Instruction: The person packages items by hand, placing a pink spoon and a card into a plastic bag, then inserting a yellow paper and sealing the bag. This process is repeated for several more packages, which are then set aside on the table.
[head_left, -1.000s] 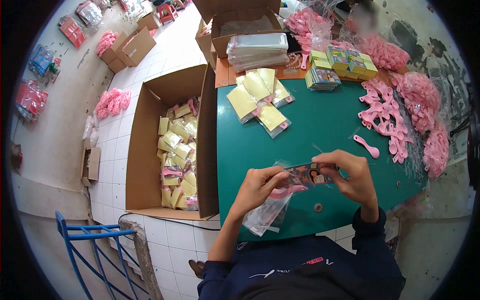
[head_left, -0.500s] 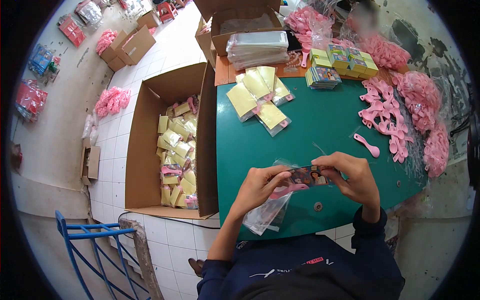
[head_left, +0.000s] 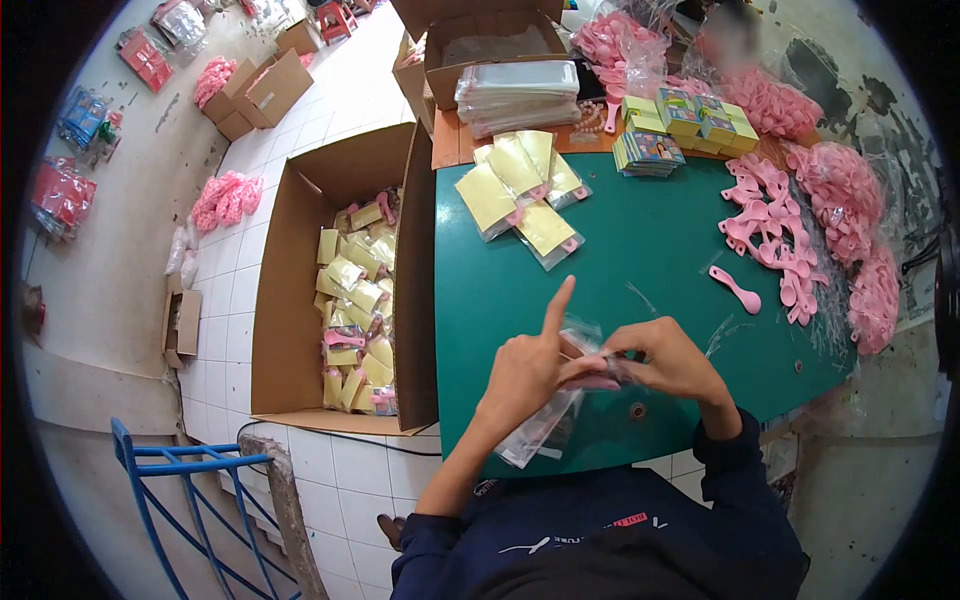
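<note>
A green work table (head_left: 650,250) is seen from above in a packing room, with a clear plastic bag (head_left: 545,425) held over its near edge at lower centre of the frame. The bag is gripped by the left hand (head_left: 525,372), index finger raised and the rest curled; its mouth is pinched by the narrowed fingers of the right hand (head_left: 668,362). Yellow packets (head_left: 520,195) are laid at upper centre, loose pink pieces (head_left: 775,235) at right, an open cardboard box (head_left: 290,300) at left
</note>
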